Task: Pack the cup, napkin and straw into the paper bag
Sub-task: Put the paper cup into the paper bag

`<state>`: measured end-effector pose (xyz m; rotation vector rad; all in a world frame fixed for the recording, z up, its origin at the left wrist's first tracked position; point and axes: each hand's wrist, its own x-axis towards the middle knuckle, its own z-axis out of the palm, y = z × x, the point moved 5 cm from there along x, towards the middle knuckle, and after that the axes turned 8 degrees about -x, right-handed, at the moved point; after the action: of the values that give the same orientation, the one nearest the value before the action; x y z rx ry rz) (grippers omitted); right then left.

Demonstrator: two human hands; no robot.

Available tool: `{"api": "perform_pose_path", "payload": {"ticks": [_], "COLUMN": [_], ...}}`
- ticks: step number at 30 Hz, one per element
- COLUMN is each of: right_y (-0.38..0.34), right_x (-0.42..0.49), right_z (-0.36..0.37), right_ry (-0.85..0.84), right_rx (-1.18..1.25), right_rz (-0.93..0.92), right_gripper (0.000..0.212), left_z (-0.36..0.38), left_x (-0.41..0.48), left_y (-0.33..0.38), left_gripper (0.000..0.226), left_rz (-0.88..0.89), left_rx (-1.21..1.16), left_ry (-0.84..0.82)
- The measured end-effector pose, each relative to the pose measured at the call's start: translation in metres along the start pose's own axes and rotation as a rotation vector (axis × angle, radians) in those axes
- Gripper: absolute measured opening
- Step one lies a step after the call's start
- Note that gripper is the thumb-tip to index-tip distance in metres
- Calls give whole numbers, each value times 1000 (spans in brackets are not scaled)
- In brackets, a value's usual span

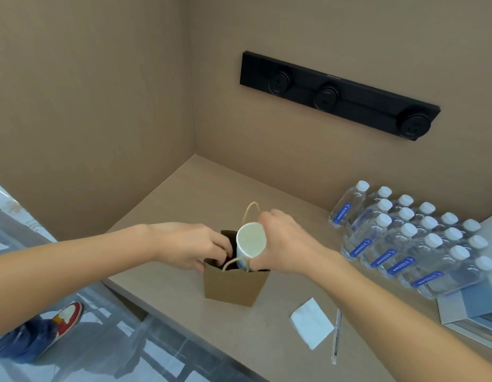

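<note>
A small brown paper bag (pixel 234 285) stands open on the counter, its twine handles up. My right hand (pixel 283 244) grips a white paper cup (pixel 251 240), tilted with its mouth toward me and its base just inside the bag's opening. My left hand (pixel 195 245) holds the bag's left rim, fingers dipping inside. A white folded napkin (pixel 312 322) lies flat on the counter to the bag's right and nearer me. Just right of the napkin lies a wrapped straw (pixel 336 336).
Several clear water bottles with white caps (pixel 410 241) stand packed at the right. A grey box (pixel 470 307) sits at the right edge. A black socket strip (pixel 338 95) is on the back wall. The counter's front edge (pixel 162 312) runs diagonally; a person's shoe (pixel 67 318) is on the floor below.
</note>
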<state>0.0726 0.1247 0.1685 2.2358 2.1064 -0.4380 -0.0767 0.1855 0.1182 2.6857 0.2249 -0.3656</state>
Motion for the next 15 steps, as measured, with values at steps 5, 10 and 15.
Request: {"api": "perform_pose_path", "payload": {"ticks": [5, 10, 15], "right_y": [-22, -46, -60], "right_x": [-7, 2, 47], "right_z": [11, 24, 77], "right_ry": [30, 3, -223], "right_rx": [-261, -391, -569], "right_rz": [-212, -297, -187], "right_gripper": [48, 28, 25], "left_z": [-3, -9, -6], "left_x": [-1, -10, -13], "left_y": [2, 6, 3], "left_gripper": [29, 37, 38], "left_rz": [47, 73, 38], "left_rx": [95, 20, -1], "left_ry": [64, 196, 213]}}
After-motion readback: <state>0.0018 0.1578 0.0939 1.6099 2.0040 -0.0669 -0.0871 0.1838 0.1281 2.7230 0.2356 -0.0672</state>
